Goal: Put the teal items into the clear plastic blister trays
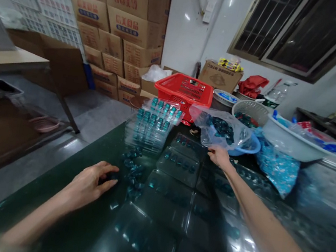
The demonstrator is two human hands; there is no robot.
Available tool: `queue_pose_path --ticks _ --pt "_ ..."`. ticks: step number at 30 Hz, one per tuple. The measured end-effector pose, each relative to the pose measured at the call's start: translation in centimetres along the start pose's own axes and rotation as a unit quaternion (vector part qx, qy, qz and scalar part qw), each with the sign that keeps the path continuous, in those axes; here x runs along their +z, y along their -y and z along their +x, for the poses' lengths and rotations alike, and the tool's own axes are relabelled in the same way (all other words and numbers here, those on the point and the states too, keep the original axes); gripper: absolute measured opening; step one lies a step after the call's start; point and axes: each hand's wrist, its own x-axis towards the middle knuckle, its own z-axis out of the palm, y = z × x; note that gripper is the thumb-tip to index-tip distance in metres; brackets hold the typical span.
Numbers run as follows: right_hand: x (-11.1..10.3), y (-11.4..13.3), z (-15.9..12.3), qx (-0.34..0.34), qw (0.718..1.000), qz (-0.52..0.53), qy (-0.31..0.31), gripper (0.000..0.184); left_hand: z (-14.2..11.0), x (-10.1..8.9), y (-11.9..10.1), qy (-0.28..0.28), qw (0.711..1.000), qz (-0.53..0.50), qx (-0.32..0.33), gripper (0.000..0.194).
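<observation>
2 hands: left [89, 186] half-curled by teal pieces [131, 167]; right [219, 156] touching clear bag [202, 121] of same.

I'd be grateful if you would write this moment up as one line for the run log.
left hand: beside loose teal pieces | right hand: touching clear plastic bag | nearby: stacked clear trays; red basket
</observation>
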Motion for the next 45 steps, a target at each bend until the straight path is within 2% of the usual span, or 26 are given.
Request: queue_pose_path --ticks 3,6,8,10,12,14,17,18,20,22,25,30,32,36,40,42,45 --pt "-0.6 0.2 0.1 0.003 1.0 -0.016 0.027 0.025 0.6 0.5 0.3 0.008 1.0 0.014 0.019 0.034" --pt "-1.3 0.7 -0.1 0.005 0.999 -0.019 0.041 0.025 1.0 0.8 0.7 -0.011 1.0 0.002 0.015 0.031" --pt "-1.8 1.2 -0.4 0.002 0.999 -0.013 0.04 0.023 0.8 0.5 0.3 -0.033 0.998 -0.047 -0.004 0.03" --pt "-2.5 2.0 -1.1 -0.004 1.0 -0.003 0.031 0.023 0.1 -0.1 -0.7 -0.038 0.987 -0.153 -0.03 0.031" --pt "-3.4 3.2 -2.5 -0.016 1.0 0.012 0.014 0.03 -0.7 -0.7 -2.2 -0.019 0.952 -0.298 -0.067 0.033" --pt "-4.5 5.4 -4.7 -0.038 0.999 0.031 0.001 0.036 -1.5 -1.0 -3.9 0.01 0.902 -0.422 -0.089 0.031" --pt "-6.9 10.2 -9.4 -0.101 0.989 0.109 0.015 0.028 -2.4 -0.5 -6.2 0.067 0.838 -0.532 -0.105 0.026" --pt "-7.8 12.1 -11.1 -0.136 0.964 0.225 0.046 0.027 -2.6 -0.2 -6.9 0.085 0.822 -0.554 -0.106 0.025" --pt "-9.4 15.5 -14.1 -0.16 0.892 0.407 0.112 0.028 -2.9 0.5 -8.3 0.11 0.799 -0.583 -0.095 0.023" --pt "-10.7 17.9 -16.2 -0.156 0.845 0.491 0.144 0.027 -3.2 1.2 -9.5 0.133 0.792 -0.592 -0.066 0.024" --pt "-11.8 19.1 -17.8 -0.124 0.817 0.541 0.157 0.019 -3.5 2.0 -11.0 0.146 0.794 -0.589 -0.026 0.029" --pt "-12.4 17.9 -18.6 -0.051 0.782 0.598 0.167 0.01 -4.1 2.5 -12.4 0.137 0.795 -0.59 -0.029 0.025" --pt "-12.5 17.4 -18.8 -0.008 0.766 0.621 0.166 0.009 -4.5 2.8 -12.7 0.11 0.802 -0.586 -0.033 0.019" --pt "-12.3 16.8 -19.0 0.069 0.746 0.645 0.152 0.015 -5.3 4.0 -13.0 0.033 0.842 -0.537 -0.023 0.018" --pt "-11.5 16.6 -18.9 0.085 0.723 0.668 0.151 0.017 -5.8 5.3 -13.4 0.005 0.874 -0.485 -0.031 0.028" --pt "-11.0 16.7 -19.0 0.097 0.711 0.68 0.152 0.017 -5.7 5.7 -13.8 -0.003 0.89 -0.455 -0.009 0.026" --pt "-10.3 16.6 -19.1 0.112 0.702 0.687 0.152 0.017 -5.4 6.2 -14.2 -0.025 0.926 -0.372 0.06 0.016"
